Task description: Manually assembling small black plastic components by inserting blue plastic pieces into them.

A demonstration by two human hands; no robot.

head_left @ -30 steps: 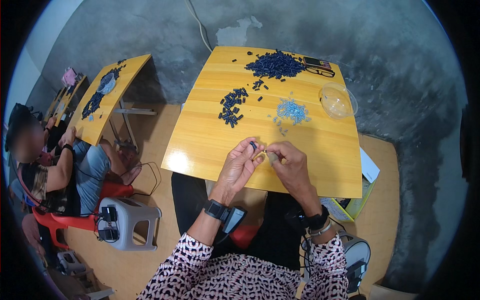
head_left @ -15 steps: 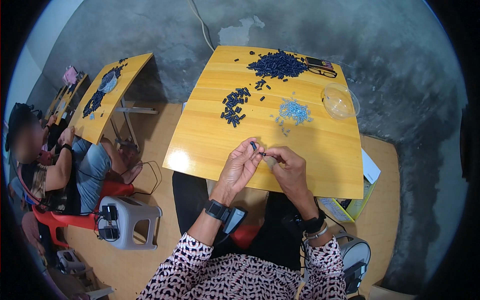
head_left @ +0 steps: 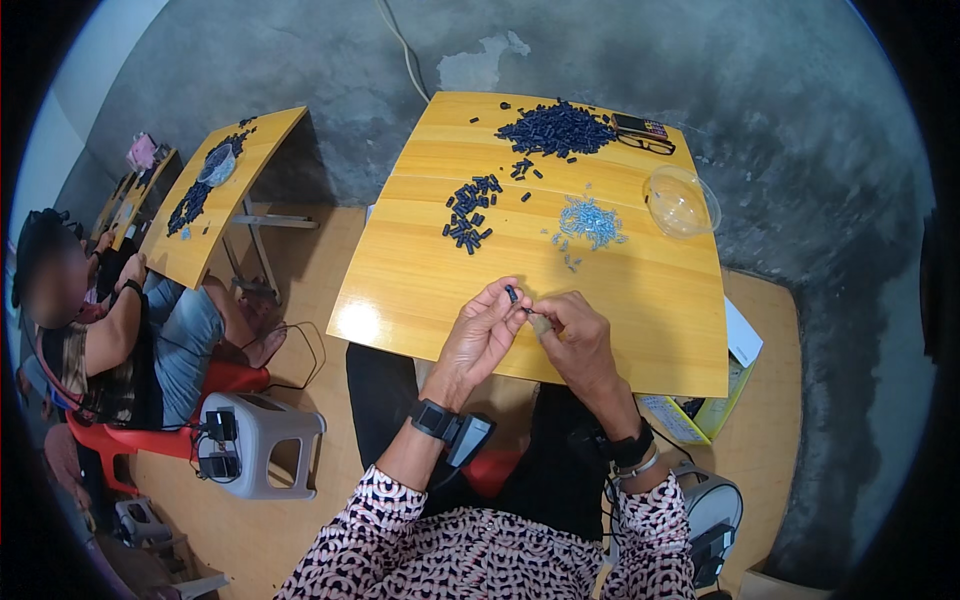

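My left hand (head_left: 478,335) pinches a small dark-blue cylindrical piece (head_left: 512,294) between thumb and fingers, over the near part of the table. Close against it, my right hand (head_left: 580,340) has its thumb and forefinger pressed together at the left fingertips. A tiny dark bit shows between the two hands, too small to name. Farther off lie a loose group of dark cylindrical pieces (head_left: 467,215) and, to its right, a heap of small pale-blue clear parts (head_left: 590,222). The largest heap of dark pieces (head_left: 557,130) is at the far edge.
A clear round bowl (head_left: 683,228) stands at the table's right edge. Eyeglasses (head_left: 645,145) and a keypad device (head_left: 640,125) lie at the far right corner. A yellow crate (head_left: 720,408) is below the right edge. Leftward, a person (head_left: 105,345) sits at another table (head_left: 255,150).
Both hands stay together at nearly the same spot. My right hand's fingers have shifted slightly, and the dark piece in my left hand has tilted a little.
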